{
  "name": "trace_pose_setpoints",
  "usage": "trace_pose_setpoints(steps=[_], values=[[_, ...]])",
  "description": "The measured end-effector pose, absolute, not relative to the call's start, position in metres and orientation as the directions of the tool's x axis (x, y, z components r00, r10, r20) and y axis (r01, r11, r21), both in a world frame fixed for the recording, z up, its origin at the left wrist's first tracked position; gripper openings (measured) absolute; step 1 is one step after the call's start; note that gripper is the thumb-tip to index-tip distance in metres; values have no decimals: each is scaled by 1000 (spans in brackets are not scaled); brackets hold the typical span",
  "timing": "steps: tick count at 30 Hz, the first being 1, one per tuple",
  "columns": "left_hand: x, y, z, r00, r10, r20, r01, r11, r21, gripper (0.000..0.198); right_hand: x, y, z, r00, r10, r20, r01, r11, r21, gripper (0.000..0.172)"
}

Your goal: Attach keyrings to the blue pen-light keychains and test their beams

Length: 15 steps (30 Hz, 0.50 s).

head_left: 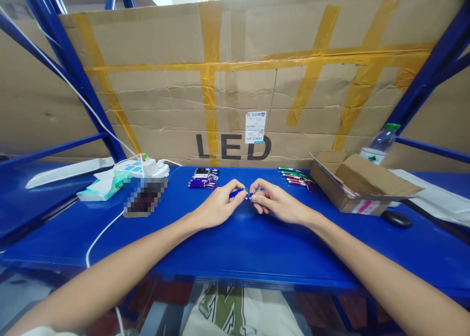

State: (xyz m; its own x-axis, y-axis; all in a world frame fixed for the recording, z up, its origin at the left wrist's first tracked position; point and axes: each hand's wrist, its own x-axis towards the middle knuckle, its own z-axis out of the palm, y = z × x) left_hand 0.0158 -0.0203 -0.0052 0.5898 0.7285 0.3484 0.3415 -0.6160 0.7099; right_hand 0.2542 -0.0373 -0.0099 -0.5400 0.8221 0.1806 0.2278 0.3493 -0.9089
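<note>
A slim blue pen-like keychain (237, 193) is held between both hands, just above the middle of the blue table. My left hand (221, 204) is closed round its body. The fingertips of my right hand (275, 199) pinch at its silvery end, where the fingers partly hide a small metal part. Left of my left hand lies a neat row of similar keychains (201, 178) in black, silver and purple, with clips at their right ends. Beyond my right hand lies a looser group of green and red keychains (296, 176), also with clips.
An open cardboard box (362, 186) stands at right, near a black mouse (396, 218) and a plastic bottle (380, 142). At left are a blurred-out phone (145, 197), a tissue pack (105, 185) and a white power strip (139, 167) with cables. A large cardboard sheet (165, 106) closes off the back.
</note>
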Motion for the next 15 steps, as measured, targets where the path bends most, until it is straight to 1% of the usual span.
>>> trace_pose_setpoints(steps=[2,6,8,9,10,11,13,15], values=[[18,-21,-6,600,732,323,303,-582,755,34,249,-40,-10,-542,821,181,183,325,-928,40],[20,-18,-6,609,736,295,288,-552,783,40,246,-43,-10,-548,816,183,169,322,-931,39],[21,-17,-5,593,746,301,276,-540,795,40,246,-43,-9,-543,815,202,199,359,-912,34],[21,-17,-5,579,754,309,271,-535,800,39,247,-43,-9,-526,818,233,246,408,-879,31],[21,-16,-5,563,764,316,271,-531,803,38,247,-43,-9,-503,816,285,310,478,-822,27],[22,-15,-5,544,774,324,273,-528,804,38,248,-43,-9,-484,801,352,386,557,-736,24],[22,-14,-5,511,792,335,275,-520,809,37,251,-43,-9,-490,718,494,519,696,-496,19],[23,-13,-7,492,803,337,265,-507,820,38,253,-43,-10,-552,605,574,580,773,-257,20]])
